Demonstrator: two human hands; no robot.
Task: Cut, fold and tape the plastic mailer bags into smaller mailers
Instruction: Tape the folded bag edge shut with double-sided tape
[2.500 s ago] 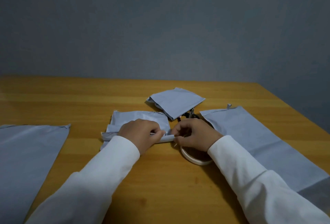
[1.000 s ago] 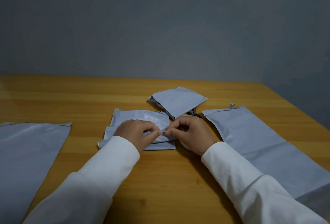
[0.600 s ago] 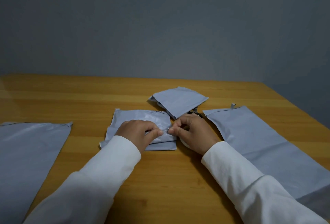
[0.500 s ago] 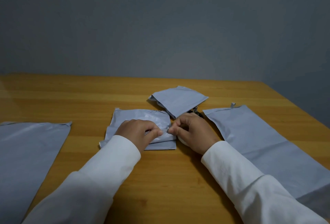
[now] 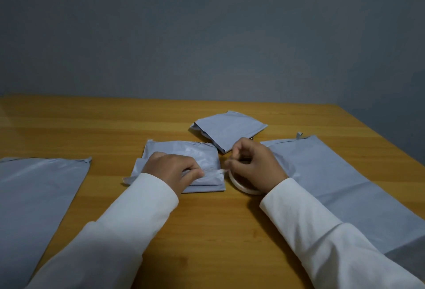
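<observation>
a plain grey-blue wall (image 5: 207,31) fills the upper half of the view, unmarked and dim. below it a wooden table (image 5: 92,125) with a warm orange grain spans the frame, its right edge slanting toward the near corner. light is low and even.

A wooden bench (image 5: 115,125) carries two flat grey mailer bags, one at the left (image 5: 34,196) and one at the right (image 5: 345,187). Between them lie a folded mailer (image 5: 197,157), a smaller folded mailer (image 5: 232,127) behind it, and a tape roll (image 5: 241,186).
</observation>
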